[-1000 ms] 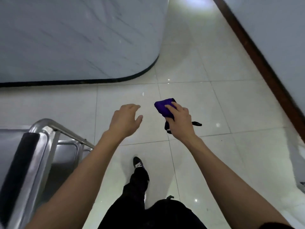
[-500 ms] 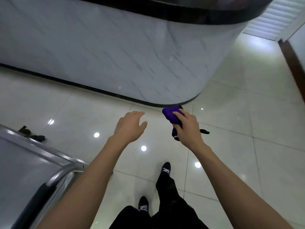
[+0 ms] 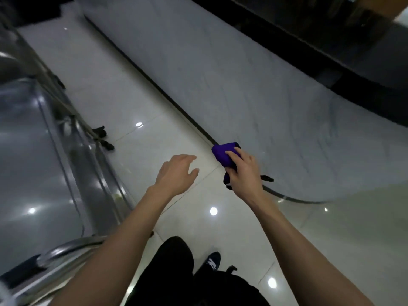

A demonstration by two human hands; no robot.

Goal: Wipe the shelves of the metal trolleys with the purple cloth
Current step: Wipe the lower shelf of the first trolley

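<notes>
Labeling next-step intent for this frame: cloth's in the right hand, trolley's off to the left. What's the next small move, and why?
Probably swing the right hand left and down to lay the purple cloth on the trolley's top shelf. The cloth is gripped in mid-air over the floor, touching no shelf, while the left hand hangs open and empty between cloth and trolley.

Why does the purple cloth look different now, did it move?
Cannot tell. The purple cloth sits bunched in the right hand as before; the head camera swung, so the marble counter shifted behind it.
</notes>
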